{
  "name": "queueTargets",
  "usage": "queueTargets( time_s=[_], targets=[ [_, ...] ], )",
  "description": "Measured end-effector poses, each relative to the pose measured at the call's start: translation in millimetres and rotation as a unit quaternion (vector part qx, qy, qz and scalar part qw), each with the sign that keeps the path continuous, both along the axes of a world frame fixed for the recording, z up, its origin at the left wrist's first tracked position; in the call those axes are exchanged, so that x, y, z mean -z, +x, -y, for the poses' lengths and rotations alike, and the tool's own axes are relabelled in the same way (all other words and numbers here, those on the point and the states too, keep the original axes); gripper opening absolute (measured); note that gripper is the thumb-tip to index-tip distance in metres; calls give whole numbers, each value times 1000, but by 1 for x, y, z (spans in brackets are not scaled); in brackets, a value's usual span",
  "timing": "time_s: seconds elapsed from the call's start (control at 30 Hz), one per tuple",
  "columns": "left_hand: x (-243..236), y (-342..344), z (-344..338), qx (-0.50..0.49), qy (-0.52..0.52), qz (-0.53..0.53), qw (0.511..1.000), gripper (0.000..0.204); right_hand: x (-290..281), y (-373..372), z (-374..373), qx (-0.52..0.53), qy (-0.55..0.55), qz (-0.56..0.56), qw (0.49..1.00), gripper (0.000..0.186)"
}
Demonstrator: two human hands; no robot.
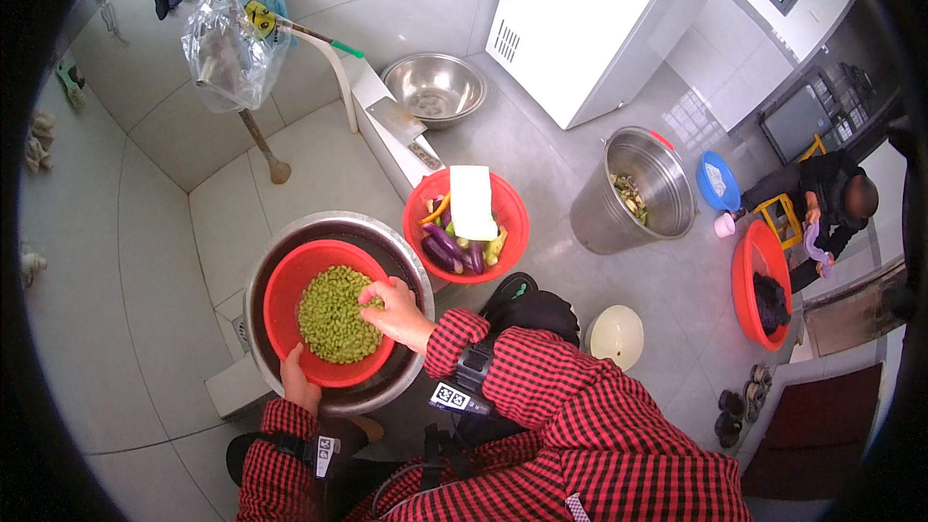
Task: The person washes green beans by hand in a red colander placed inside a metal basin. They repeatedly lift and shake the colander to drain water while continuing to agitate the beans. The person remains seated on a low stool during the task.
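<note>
Red plastic forms the bowl left of the frame's centre, where a heap of green beans lies. The bowl sits inside the rim of a wide metal basin. At the bowl's lower left edge, the left hand has its grip closed on the rim. The right hand comes in from the right over the beans, fingers bent and drawn together at the heap's right side; I cannot tell whether that grip has a bean in it. Both sleeves are checked red and black.

Just beside the metal basin, at the centre of the frame, a red basket holds purple eggplants and other vegetables, with a flat white piece across its top. Above it a cleaver lies on a pale ledge, near a steel bowl at upper centre. Right of centre stands a metal bucket with scraps inside, and a cream bowl is below it. At the right edge, another person sits by a red tub holding dark cloth
</note>
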State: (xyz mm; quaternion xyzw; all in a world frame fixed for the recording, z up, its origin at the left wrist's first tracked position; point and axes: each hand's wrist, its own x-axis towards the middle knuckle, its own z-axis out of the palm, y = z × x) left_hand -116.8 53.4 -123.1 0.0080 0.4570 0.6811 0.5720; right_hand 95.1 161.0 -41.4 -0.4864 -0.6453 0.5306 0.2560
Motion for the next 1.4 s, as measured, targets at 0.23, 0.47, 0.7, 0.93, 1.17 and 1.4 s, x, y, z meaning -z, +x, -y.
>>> queueTargets(
  time_s=[0.23,0.47,0.7,0.93,1.17,1.4],
  targets=[
    [1,0,0,-7,-5,-16,1000,38,0,-1,-1,-2,7,15,1000,21],
    [1,0,0,-3,-4,-20,1000,38,-1,-1,0,0,5,15,1000,20],
    [-7,4,0,1,3,-21,1000,37,-1,-1,-1,-3,-2,19,1000,21],
    [-5,3,0,-4,-8,-22,1000,38,-1,-2,-1,-3,-6,18,1000,21],
    [-2,2,2,1,-8,-11,1000,39,-3,-1,0,7,11,31,999,20],
    [0,1,0,-5,-5,-24,1000,39,-1,0,-2,-13,-5,17,1000,21]
  ],
)
